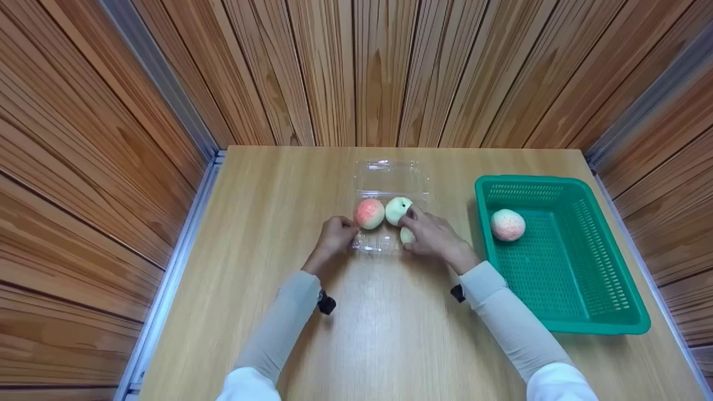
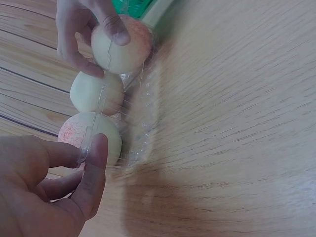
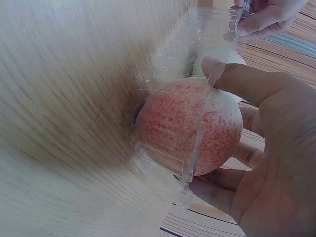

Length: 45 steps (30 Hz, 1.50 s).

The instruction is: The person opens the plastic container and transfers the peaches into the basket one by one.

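A clear plastic clamshell box (image 1: pixel 384 244) lies at mid-table, its lid (image 1: pixel 390 175) folded back toward the far side. Three peaches sit in its tray: a pink one (image 1: pixel 369 214) at left, a pale one (image 1: pixel 398 209) behind, and a red-speckled one (image 3: pixel 177 128) at right. My left hand (image 1: pixel 335 236) pinches the tray's left rim between thumb and forefinger, close beside the pink peach. At the right end, my right hand (image 1: pixel 431 234) curls its fingers round the speckled peach, thumb on the near side. From the head that peach is mostly hidden.
On the right side of the table stands a green plastic basket (image 1: pixel 565 327), with one pale pink peach (image 1: pixel 507 225) near its left wall. Wood-panelled walls (image 1: pixel 379 72) enclose the table at the back and both sides.
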Each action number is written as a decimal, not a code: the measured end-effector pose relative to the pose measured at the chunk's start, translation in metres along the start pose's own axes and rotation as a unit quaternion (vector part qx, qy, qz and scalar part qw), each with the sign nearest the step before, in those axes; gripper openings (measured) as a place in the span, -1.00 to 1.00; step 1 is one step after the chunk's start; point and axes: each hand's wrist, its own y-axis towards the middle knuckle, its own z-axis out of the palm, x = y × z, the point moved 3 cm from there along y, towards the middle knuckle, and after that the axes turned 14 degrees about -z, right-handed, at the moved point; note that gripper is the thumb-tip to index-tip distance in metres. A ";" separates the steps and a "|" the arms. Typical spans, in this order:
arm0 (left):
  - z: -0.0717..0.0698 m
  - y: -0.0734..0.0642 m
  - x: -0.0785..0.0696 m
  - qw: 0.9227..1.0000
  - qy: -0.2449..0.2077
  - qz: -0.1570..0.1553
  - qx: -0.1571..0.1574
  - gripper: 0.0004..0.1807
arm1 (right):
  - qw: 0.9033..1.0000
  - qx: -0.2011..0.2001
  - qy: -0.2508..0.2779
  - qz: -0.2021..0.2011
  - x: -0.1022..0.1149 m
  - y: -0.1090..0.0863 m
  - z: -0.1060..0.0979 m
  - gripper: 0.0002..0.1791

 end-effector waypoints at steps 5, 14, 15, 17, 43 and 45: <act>0.000 -0.001 -0.001 1.000 -0.002 -0.005 0.002 -0.83 | 1.000 -0.005 0.004 -0.002 0.000 0.000 0.000 -0.41; 0.001 0.000 -0.003 1.000 0.012 0.023 -0.016 -0.82 | 1.000 -0.008 -0.011 -0.017 -0.002 0.002 0.001 -0.43; 0.001 0.000 -0.003 1.000 0.013 0.020 -0.017 -0.82 | 1.000 -0.008 -0.007 -0.015 -0.002 0.002 0.001 -0.43; 0.001 0.001 -0.003 1.000 0.015 0.016 -0.017 -0.82 | 1.000 -0.008 -0.004 -0.015 -0.003 0.002 0.001 -0.42; 0.001 -0.001 -0.003 1.000 0.008 0.005 -0.016 -0.86 | 0.999 -0.027 0.017 -0.040 -0.004 0.000 -0.003 -0.43; 0.001 -0.001 -0.002 1.000 0.006 0.001 -0.014 -0.86 | 0.999 -0.027 0.022 -0.038 -0.005 -0.001 -0.003 -0.43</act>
